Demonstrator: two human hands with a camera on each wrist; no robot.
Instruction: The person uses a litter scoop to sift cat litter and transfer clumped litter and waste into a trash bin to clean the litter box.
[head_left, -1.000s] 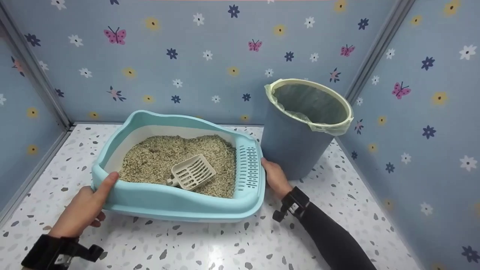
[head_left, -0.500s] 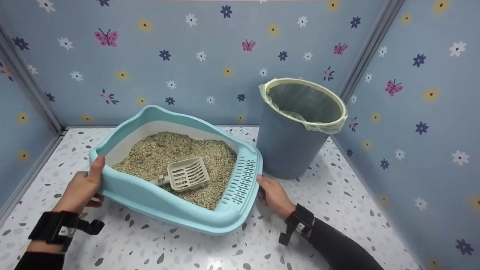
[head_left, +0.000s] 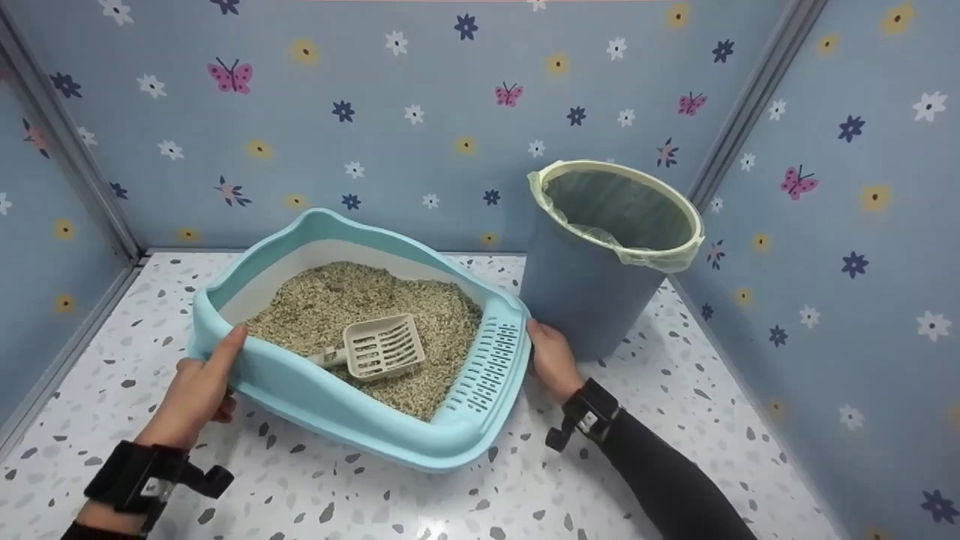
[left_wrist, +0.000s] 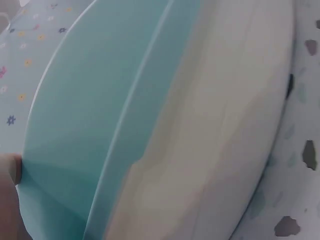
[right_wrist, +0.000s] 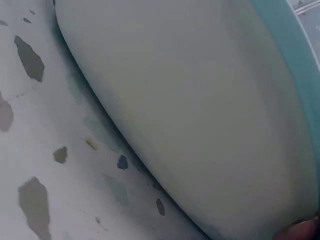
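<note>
A light blue litter box stands at an angle on the speckled surface, with beige granular litter inside. On the litter lies a beige slotted scoop, its handle running left towards the near wall. My left hand grips the box's left end, thumb on the rim and fingers below it. At the right end, beside the perforated ledge, my right hand holds the rim. Both wrist views show the box's outer wall up close: blue over white in the left, with a thumb, and a fingertip in the right.
A grey-blue trash bin with a pale bag liner stands close behind the right hand. Flowered blue panels wall the back and both sides. White speckled surface extends in front of the box.
The litter box has turned clockwise: its left end swung back and its front right corner came nearer. More of the scoop's handle shows. Both hands have stayed on the box.
</note>
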